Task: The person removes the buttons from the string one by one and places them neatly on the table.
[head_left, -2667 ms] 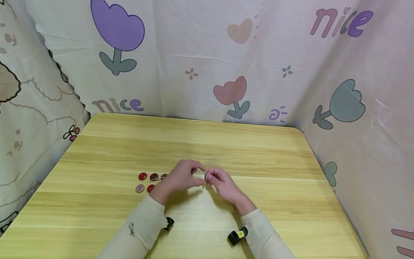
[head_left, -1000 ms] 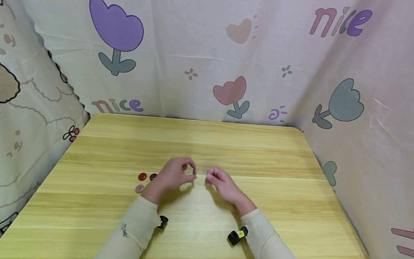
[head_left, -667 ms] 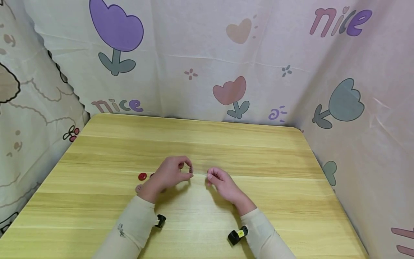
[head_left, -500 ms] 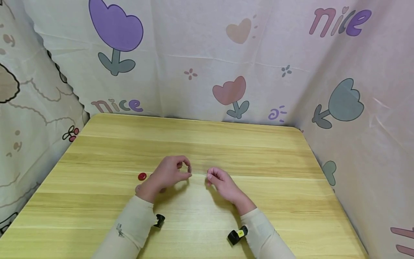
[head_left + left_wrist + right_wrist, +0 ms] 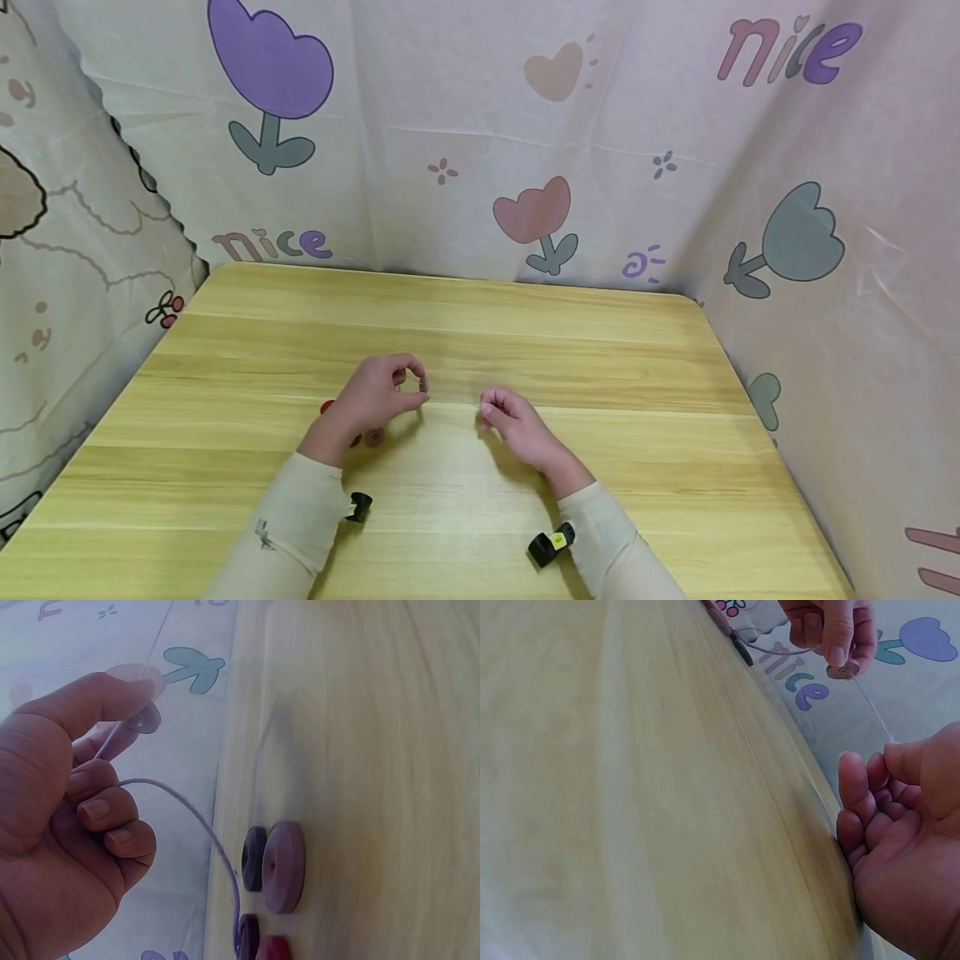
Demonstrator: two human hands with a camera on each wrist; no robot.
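My left hand [image 5: 367, 392] is raised above the table, pinching a small pinkish-brown button [image 5: 843, 670] between thumb and index finger. A thin cord [image 5: 201, 806] passes through that button; its slack end curves down to the buttons on the table. My right hand [image 5: 517, 427] pinches the cord's other end, and the stretch between the hands [image 5: 872, 705] looks taut. Below the left hand lie a mauve button [image 5: 285, 866], a dark button [image 5: 253, 859], a dark purple one [image 5: 247, 936] and a red one [image 5: 274, 949]. The left arm partly covers this group in the head view.
The light wooden table [image 5: 600, 358] carries the loose buttons left of centre. A patterned curtain [image 5: 420, 92] hangs behind it and along both sides. Each sleeve has a black wrist camera [image 5: 551, 546] strapped on.
My left hand, first reaching to the button at the right fingertips, now pinches it and has slid it leftward along the cord. The right hand has stayed in place.
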